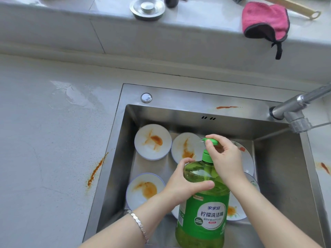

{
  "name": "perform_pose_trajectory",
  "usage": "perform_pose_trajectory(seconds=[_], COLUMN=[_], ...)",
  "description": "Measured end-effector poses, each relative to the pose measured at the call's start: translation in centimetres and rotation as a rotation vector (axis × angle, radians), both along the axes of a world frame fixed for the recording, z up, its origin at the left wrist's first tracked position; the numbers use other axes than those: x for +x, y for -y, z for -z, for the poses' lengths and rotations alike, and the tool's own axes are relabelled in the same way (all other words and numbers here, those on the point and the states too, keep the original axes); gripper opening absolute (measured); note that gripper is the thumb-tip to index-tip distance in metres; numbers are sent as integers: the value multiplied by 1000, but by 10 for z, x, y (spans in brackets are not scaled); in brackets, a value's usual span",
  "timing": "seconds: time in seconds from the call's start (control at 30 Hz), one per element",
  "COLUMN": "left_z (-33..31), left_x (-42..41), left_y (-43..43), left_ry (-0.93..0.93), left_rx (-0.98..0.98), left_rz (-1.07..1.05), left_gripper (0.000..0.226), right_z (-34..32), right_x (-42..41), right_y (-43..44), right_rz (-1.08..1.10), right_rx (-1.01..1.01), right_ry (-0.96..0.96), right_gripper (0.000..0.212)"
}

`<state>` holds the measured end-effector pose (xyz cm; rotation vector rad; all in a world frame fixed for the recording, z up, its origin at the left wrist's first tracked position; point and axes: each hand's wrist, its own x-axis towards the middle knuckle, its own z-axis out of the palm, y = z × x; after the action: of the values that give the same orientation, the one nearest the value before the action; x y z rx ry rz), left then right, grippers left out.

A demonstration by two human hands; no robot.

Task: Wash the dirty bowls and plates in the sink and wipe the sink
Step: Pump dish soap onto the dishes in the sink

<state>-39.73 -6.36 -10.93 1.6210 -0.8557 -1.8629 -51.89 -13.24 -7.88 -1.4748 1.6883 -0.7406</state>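
Spillage is the risk: the tall detergent bottle (203, 199) hangs over the sink (111, 158), so a hard pump could dump too much soap or tip the bottle onto the china. The left hand (180, 183) grips the bottle's shoulder; the right hand (223, 156) pinches the green pump head (211, 141). Four stained plates (152, 141) show on the sink floor beyond and left of the bottle, others half hidden beneath the hands.
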Motion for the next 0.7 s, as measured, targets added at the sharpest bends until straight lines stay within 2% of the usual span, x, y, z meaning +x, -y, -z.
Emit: perform_pose_trajectory(seconds=[0.17,0.47,0.7], left_z=[1,-16,-19], left_x=[-1,50,90], left_y=[1,-7,-16], left_ry=[-38,-36,33], left_rx=[15,13,-9], left_rz=[-20,-63,-111], left_gripper=[78,64,68], right_z=[4,-1,4], right_x=[-3,41,85], right_y=[-1,-4,-4], right_rz=[-4,-35,-100], right_rx=[14,10,16], right_ry=[-51,126,130], right_gripper=[9,10,10])
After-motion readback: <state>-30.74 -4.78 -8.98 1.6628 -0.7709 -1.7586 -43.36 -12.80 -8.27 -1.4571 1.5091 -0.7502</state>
